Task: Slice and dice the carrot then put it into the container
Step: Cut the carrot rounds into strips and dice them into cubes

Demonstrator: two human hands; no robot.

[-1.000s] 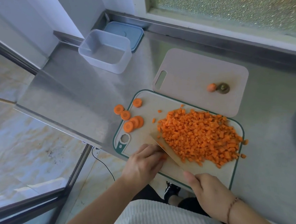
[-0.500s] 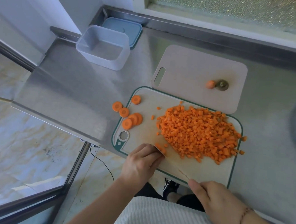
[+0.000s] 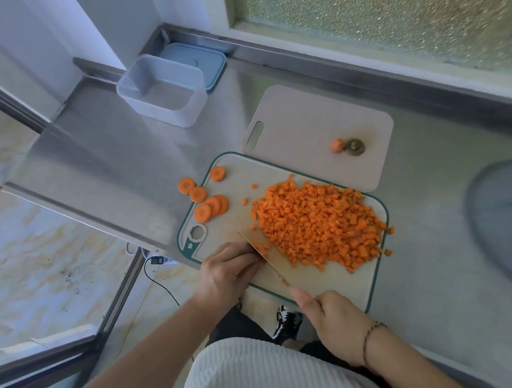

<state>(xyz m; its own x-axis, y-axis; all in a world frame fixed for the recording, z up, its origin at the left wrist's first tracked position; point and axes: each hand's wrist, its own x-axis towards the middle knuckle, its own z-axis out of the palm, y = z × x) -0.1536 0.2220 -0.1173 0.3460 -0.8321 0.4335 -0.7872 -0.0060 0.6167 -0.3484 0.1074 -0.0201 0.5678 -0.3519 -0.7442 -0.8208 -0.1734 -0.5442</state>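
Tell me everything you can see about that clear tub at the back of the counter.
The tub is a rectangular box of frosted, see-through plastic with rounded corners. It stands upright and open, with nothing inside, on the steel counter near its far left corner. Its blue lid lies flat just behind it. Neither hand touches it.

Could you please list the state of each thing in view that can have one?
Container: open, empty.
Lid: off, lying behind the container.
Diced carrot: heaped on the green-rimmed board.
Carrot rounds: still undiced, some on the board, some on the counter.
Carrot ends: set aside on the pale board.
Knife: blade on edge beside the heap.
Left hand: fingers curled at the blade.
Right hand: grips the knife handle.
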